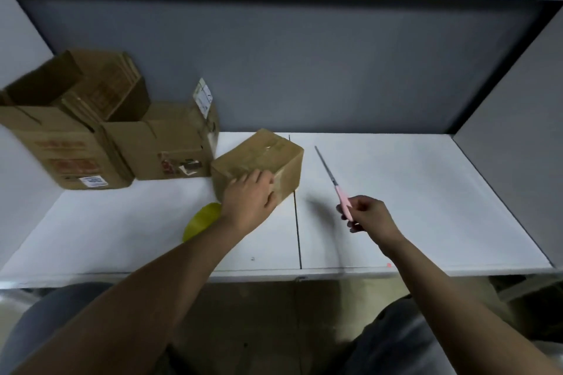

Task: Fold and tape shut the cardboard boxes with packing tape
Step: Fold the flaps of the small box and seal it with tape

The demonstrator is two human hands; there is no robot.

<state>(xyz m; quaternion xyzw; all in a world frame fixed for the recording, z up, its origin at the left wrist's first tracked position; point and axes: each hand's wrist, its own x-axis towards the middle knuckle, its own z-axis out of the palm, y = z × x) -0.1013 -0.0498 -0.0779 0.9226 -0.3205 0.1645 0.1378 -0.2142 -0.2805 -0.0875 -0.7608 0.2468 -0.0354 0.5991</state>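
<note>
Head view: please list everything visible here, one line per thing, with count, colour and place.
small closed cardboard box: 1, brown, centre of the table, tape glinting on top
open cardboard boxes: 2, brown with labels, left rear of the table, side by side
scissors: 1, pink handle, grey blades, held above the table right of centre
packing tape roll: 1, yellow-green, partly hidden behind the left forearm
table: 1, white, with a dark seam down the middle
left hand: 1, resting on the closed box's near corner
right hand: 1, holding the scissors by the handle
</note>
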